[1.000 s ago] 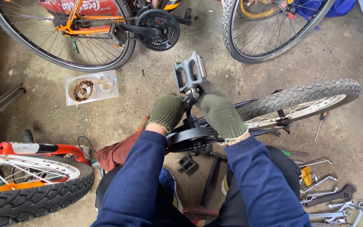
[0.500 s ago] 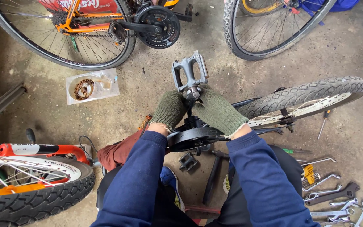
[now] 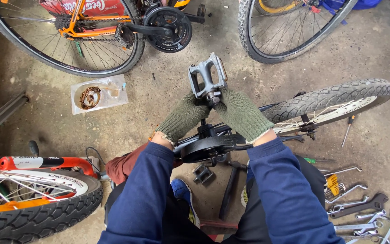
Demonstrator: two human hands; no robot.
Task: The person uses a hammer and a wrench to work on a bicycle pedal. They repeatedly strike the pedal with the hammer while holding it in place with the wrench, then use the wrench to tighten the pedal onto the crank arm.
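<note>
- Both hands wear green knit gloves. The left hand (image 3: 183,118) and the right hand (image 3: 242,115) meet just below the grey pedal (image 3: 207,79), at the joint where it meets the crank arm (image 3: 204,129). Both are curled closed around that joint; whether either also holds a tool cannot be told, since the gloves hide it.
- The pedal stands upright at the top of the crank, above the black chainring guard (image 3: 211,147), directly in front of the person's knees.
- To work this joint well, keep the crank from swinging: brace one hand against the arm while the other turns at the axle, and keep the force square to the axle.
- Keep glove fabric clear of the axle joint and the chainring, where it could snag.
- Surroundings: the small bike's rear tyre (image 3: 335,101) lies just right of the hands. A second pedal (image 3: 202,173) rests on the floor below the crank.
- Spanners (image 3: 362,205) and a screwdriver (image 3: 348,129) lie on the floor at the right, within reach.
- An orange bicycle (image 3: 91,27) and another wheel (image 3: 290,27) stand ahead; a knobbly tyre (image 3: 37,217) crowds the left knee. A clear plastic pack (image 3: 98,92) holding a rusty part lies on the concrete (image 3: 46,122) to the left.
</note>
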